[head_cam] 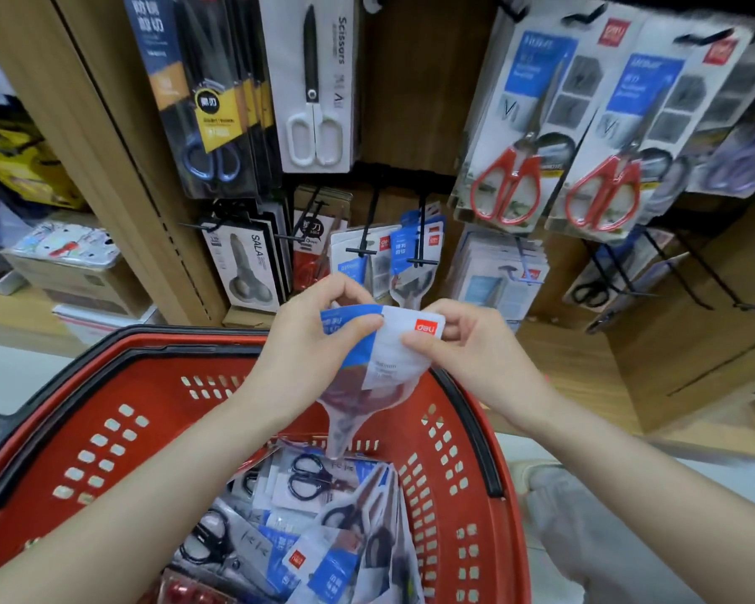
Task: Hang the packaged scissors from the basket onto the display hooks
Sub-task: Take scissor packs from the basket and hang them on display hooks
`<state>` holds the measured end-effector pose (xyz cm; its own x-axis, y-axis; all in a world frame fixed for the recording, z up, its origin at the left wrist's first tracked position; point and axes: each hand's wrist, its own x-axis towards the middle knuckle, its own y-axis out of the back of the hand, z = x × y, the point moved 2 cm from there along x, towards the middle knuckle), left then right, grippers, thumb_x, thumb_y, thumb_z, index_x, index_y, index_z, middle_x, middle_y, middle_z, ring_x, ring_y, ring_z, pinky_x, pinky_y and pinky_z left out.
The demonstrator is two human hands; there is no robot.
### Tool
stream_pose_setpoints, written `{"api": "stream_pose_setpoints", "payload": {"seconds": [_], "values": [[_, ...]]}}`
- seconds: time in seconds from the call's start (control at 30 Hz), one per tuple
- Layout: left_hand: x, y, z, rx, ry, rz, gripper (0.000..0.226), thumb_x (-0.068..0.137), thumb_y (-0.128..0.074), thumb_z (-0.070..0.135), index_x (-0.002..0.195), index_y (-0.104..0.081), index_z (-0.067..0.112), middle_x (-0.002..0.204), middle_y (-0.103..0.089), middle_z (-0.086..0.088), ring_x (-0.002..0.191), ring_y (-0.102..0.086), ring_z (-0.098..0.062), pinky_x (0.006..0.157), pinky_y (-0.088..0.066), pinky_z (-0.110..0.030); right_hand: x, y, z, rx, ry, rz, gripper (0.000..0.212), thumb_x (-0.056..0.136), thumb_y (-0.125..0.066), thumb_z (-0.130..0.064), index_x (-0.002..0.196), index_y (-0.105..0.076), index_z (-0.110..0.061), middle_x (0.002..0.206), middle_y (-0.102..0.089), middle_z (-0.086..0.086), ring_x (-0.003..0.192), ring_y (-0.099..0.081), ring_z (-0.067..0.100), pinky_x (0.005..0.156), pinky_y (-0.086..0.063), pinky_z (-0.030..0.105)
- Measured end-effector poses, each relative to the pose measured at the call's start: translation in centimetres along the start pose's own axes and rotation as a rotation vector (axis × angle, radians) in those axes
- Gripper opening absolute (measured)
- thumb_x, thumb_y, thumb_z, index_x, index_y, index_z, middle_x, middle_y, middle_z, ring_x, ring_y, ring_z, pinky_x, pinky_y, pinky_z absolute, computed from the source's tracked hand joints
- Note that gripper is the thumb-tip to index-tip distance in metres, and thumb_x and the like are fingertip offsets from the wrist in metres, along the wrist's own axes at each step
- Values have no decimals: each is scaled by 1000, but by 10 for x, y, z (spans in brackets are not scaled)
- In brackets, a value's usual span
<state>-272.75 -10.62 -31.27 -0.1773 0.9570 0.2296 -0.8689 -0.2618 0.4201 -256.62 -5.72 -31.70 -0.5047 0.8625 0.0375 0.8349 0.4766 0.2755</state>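
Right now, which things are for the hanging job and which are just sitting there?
For the job: scissors pack, pinched by left hand and right hand; red basket of more packs; display hook.
Just sitting: cardboard box; red-handled scissors, already hung.

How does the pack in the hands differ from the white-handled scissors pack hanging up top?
The held pack is pinched by the left hand and right hand over the basket; the white-handled pack hangs on the display. The held pack is blue-and-white and tapers downward; the white-handled pack is rectangular, plain white. Both are scissors packs.
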Motion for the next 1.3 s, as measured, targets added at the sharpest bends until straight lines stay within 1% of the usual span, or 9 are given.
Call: {"api": "stream_pose_setpoints", "payload": {"seconds": [0.17, 0.3, 0.47, 0.6, 0.7, 0.8, 0.97, 1.17, 1.3], "values": [[11, 3, 46, -61, -213, 72, 14, 87, -66, 20, 76, -60, 26, 78, -61, 9, 77, -56, -4, 68, -42, -15, -9, 27, -41, 9, 207, 170, 14, 90, -61, -12, 77, -60, -16, 71, -64, -5, 69, -62, 6, 65, -51, 24], [36, -2, 74, 23, -417, 149, 3, 86, -61, 15, 84, -63, 17, 82, -59, 1, 78, -56, -5, 67, -46, -22, -3, 59, -64, -17, 349, 399, 8, 92, -55, -20, 85, -57, -17, 84, -63, 17, 77, -62, 22, 70, -52, 40], [64, -5, 57, 179, -478, 122, 9, 88, -58, 4, 95, -63, 6, 91, -59, -3, 85, -55, -4, 79, -44, -12, 10, 94, -57, -110, 382, 652, 11, 93, -54, -20, 86, -54, -27, 86, -62, -2, 79, -61, 6, 73, -51, 30], [84, 1, 16, 480, -434, 37, 13, 90, -56, 12, 102, -62, 11, 93, -49, 6, 91, -45, -6, 80, -32, -19, 15, 117, -37, -228, 364, 810, 11, 92, -56, -24, 82, -54, -28, 85, -63, 2, 82, -60, 19, 80, -50, 45], [95, -3, -15, 700, -374, -67, 24, 91, -55, 18, 114, -60, 11, 108, -54, -3, 104, -49, -20, 91, -34, -31, 28, 122, -4, -424, 236, 742, 17, 91, -58, -22, 89, -60, -6, 87, -65, 14, 83, -61, 30, 77, -50, 46], [101, -12, -42, 837, -308, -184, 38, 90, -56, 19, 127, -55, 6, 124, -54, -10, 118, -49, -28, 101, -36, -39, 39, 109, 35, -541, 59, 611, 11, 90, -61, -14, 92, -63, -3, 85, -65, 7, 84, -61, 23, 72, -44, 31], [100, -19, -70, 844, -279, -246, 50, 91, -55, 16, 139, -43, 6, 134, -50, -10, 125, -46, -27, 106, -33, -38, 63, 86, 88, -544, -87, 490, 19, 82, -71, -16, 78, -66, 2, 72, -67, 15, 65, -58, 23, 56, -38, 14], [100, -18, -87, 828, -355, -229, 53, 87, -61, 12, 137, -45, 3, 132, -51, -13, 122, -49, -30, 103, -38, -41, 104, 56, 107, -435, -92, 430, 18, 80, -73, -21, 73, -67, -5, 69, -68, 11, 63, -59, 16, 52, -39, 16], [99, -18, -91, 798, -363, -209, 53, 87, -60, 13, 137, -44, 2, 134, -49, -12, 124, -47, -26, 103, -40, -39, 128, 44, 116, -307, -99, 476, 15, 82, -72, -21, 80, -68, -6, 68, -66, 5, 68, -61, 18, 68, -50, 36]]}}
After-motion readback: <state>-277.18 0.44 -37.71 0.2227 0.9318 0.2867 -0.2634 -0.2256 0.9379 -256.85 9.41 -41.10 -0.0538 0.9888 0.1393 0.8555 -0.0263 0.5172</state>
